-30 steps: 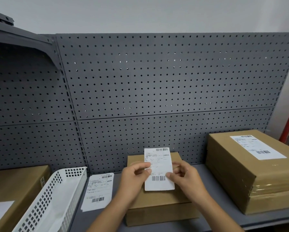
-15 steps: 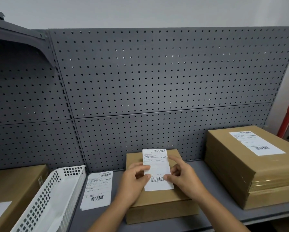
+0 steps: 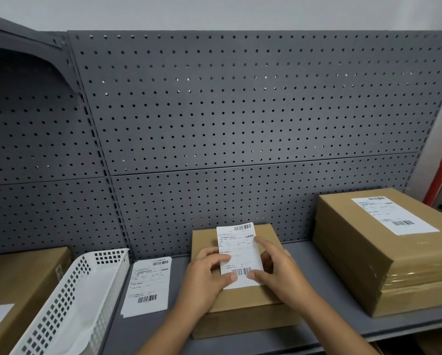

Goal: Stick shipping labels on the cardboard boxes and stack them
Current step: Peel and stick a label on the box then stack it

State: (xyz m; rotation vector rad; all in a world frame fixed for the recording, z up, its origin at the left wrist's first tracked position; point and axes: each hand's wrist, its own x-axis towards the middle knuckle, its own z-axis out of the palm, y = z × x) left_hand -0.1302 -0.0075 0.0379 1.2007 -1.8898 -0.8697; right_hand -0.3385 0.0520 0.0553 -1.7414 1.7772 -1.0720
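Observation:
A white shipping label (image 3: 239, 252) lies on top of a small cardboard box (image 3: 243, 301) in the middle of the grey shelf (image 3: 299, 254). My left hand (image 3: 207, 278) holds the label's lower left edge between thumb and fingers. My right hand (image 3: 278, 270) holds its right side, thumb at the bottom barcode and index finger pressing near the middle. At the right stands a stack of larger cardboard boxes (image 3: 368, 252), with a label (image 3: 394, 213) stuck on top. A pile of loose labels (image 3: 148, 285) lies on the shelf left of the small box.
A white perforated plastic basket (image 3: 73, 303) sits at the left, beside another cardboard box (image 3: 22, 275) at the far left. A grey pegboard wall (image 3: 240, 111) rises behind the shelf. The shelf's front edge runs along the bottom right.
The label has come down from a raised, tilted hold onto the top of the small box. My right index finger now reaches across its face.

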